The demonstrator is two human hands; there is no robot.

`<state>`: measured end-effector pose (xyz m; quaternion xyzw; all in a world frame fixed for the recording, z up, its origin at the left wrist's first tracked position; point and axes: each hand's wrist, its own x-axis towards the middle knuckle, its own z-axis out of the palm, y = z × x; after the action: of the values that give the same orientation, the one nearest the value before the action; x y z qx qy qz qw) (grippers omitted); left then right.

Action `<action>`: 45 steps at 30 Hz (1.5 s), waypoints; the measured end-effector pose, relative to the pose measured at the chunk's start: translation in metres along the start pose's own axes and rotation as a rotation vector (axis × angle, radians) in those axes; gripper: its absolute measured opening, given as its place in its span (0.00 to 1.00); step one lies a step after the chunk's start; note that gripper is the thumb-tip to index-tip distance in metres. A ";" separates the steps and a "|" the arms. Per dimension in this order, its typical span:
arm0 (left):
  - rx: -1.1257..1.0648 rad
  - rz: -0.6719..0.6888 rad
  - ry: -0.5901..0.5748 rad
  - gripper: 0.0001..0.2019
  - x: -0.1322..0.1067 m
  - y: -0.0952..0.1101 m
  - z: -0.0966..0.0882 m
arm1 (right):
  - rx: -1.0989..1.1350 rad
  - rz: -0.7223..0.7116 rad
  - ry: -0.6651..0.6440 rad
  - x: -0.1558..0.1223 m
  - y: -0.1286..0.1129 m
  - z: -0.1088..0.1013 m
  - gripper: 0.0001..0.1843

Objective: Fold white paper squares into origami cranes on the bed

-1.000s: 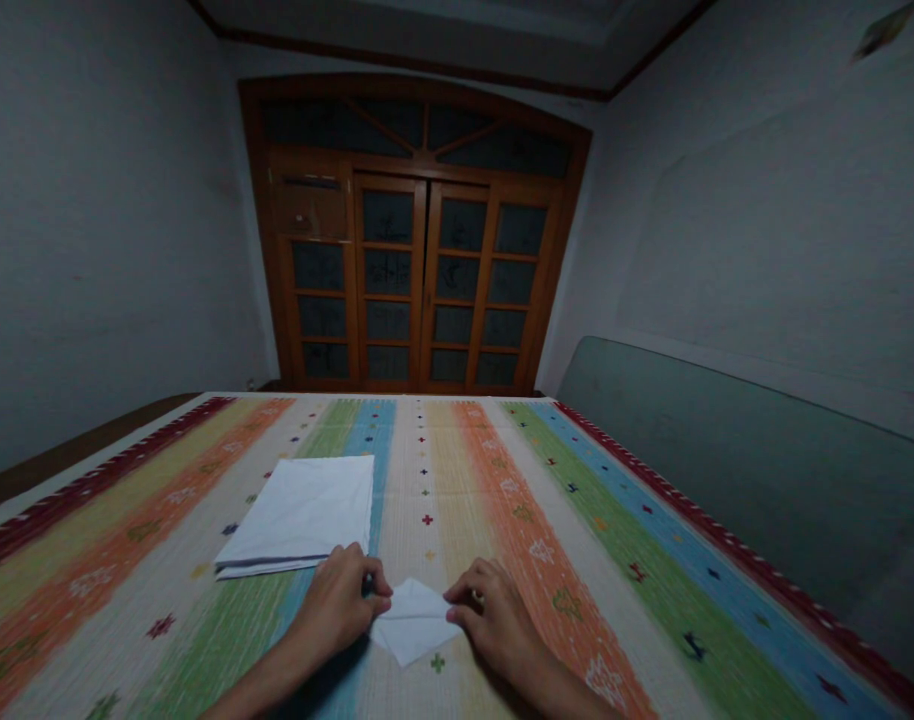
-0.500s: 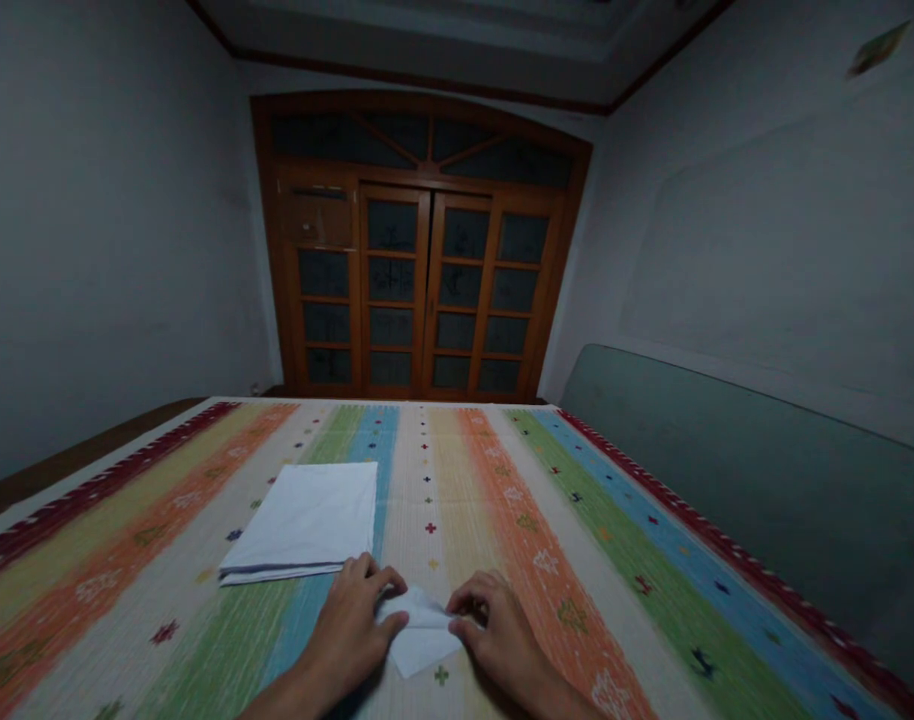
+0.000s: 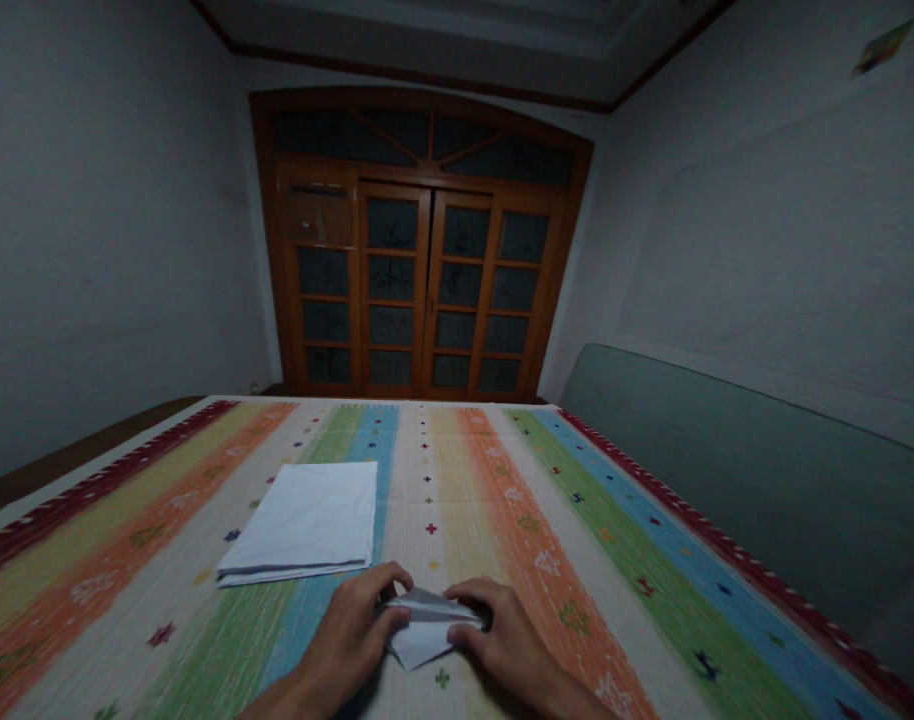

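Observation:
A small folded piece of white paper is between my hands near the front of the table, creased across its width with an upper flap raised. My left hand pinches its left side between thumb and fingers. On the opposite side, my right hand grips the paper with the thumb in front and the fingers behind. A stack of white paper sheets lies flat just beyond my left hand, apart from it.
A striped, multicoloured tablecloth covers the table. Along the right side stands a grey-green panel. Wooden doors with glass panes close off the far end, between pale walls.
The paper's upper flap has lifted and the opening along the crease looks wider. My right thumb and fingers have shifted slightly on the paper's right side. The stack has not moved.

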<state>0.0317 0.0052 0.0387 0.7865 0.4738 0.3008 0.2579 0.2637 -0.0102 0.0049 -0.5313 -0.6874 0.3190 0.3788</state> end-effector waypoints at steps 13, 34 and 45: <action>0.207 0.688 0.197 0.10 -0.002 -0.015 0.002 | -0.172 -0.602 0.164 0.001 0.008 -0.009 0.18; 0.448 0.584 -0.033 0.09 -0.001 -0.025 -0.006 | -0.409 -0.500 -0.072 0.008 0.011 -0.013 0.08; 0.138 0.259 -0.018 0.09 0.003 -0.018 0.003 | -0.290 -0.316 -0.027 0.008 -0.003 -0.010 0.08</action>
<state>0.0243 0.0153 0.0254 0.8595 0.3857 0.2912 0.1664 0.2694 -0.0025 0.0135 -0.4612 -0.8060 0.1607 0.3344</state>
